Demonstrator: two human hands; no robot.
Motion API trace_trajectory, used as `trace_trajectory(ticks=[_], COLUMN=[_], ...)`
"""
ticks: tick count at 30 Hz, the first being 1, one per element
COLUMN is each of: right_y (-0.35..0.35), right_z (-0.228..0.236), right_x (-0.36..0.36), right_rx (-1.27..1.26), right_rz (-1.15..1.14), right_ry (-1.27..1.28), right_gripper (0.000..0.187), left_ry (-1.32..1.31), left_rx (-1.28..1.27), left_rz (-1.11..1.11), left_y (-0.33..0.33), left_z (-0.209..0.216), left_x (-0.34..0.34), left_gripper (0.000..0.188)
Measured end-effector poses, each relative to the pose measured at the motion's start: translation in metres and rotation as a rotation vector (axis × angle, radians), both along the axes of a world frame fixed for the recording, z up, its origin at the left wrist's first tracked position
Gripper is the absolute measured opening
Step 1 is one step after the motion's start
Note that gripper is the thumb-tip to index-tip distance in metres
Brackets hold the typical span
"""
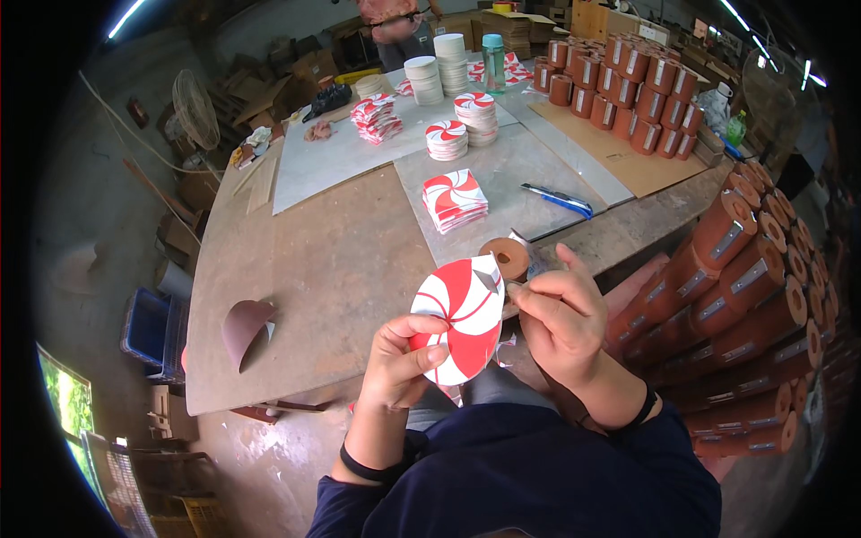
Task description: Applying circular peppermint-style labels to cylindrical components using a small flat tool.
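My left hand point(402, 359) grips a round disc point(472, 314) faced with red and white swirl paper, thumb in front, held tilted above the table's near edge. A pointed flap of the paper stands out at the disc's upper right rim, its grey underside showing. My right hand point(567, 318) is pinched closed beside that rim; what its fingertips hold, if anything, is too small to make out. Just beyond the disc stands a brown cylinder point(509, 257) with a hole in its top. Farther off lie a stack of square swirl papers point(455, 199) and a blue utility knife point(558, 201).
Swirl-topped disc stacks point(447, 139) and plain white disc stacks point(423, 82) stand farther back, near a teal bottle point(493, 65). Brown cylinders point(628, 90) fill the back right; more are piled point(744, 296) at my right. Curved brown sandpaper point(247, 332) lies left.
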State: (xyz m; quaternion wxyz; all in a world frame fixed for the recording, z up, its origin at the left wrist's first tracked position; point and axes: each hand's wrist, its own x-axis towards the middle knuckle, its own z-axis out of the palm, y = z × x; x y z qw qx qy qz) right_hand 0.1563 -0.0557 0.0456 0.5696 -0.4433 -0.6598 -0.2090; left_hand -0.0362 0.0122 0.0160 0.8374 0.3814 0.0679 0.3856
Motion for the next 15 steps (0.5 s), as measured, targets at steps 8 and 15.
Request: trace_trajectory(ticks=[8, 15], right_y=[-0.003, -0.001], right_z=[0.001, -0.009], right_x=[0.002, 0.003], right_rx=[-0.009, -0.159], right_rz=[0.018, 0.285], right_ry=[0.015, 0.401], right_gripper=[0.026, 0.032], left_ry=[-0.016, -0.044], left_rx=[0.061, 0.009], left_rz=[-0.071, -0.027], left_y=[0.010, 0.003], left_z=[0.002, 0.013], left_x=[-0.004, 0.008], left_gripper=[0.023, 0.049])
